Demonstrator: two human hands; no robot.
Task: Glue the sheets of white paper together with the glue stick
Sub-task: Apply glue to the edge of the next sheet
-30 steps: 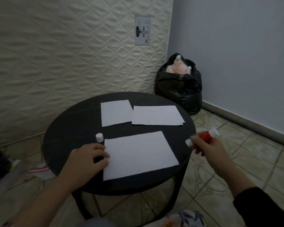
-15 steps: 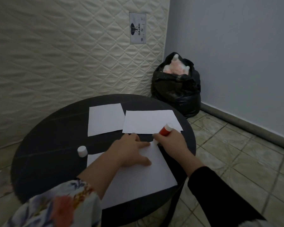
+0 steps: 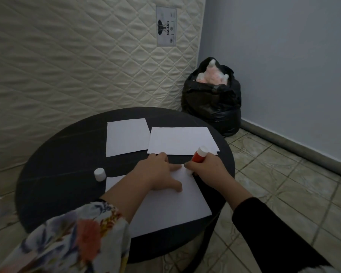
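Head view: round black bench (image 3: 53,174) carries all. Left hand (image 3: 158,174) flat, fingers spread, pinning near white paper sheet (image 3: 175,209). Right hand (image 3: 207,170) grips red glue stick (image 3: 198,156), tip apparently at that sheet's far right corner. White cap (image 3: 99,174) off, left of sheet. Two more white sheets (image 3: 126,138) (image 3: 181,140) beyond, unjoined. Gluing seems just begun; pressing sheets together remains.

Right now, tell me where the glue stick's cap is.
In the head view, the white cap stands on the round black table, on the left side, just off the near sheet's far-left corner and left of the left hand.
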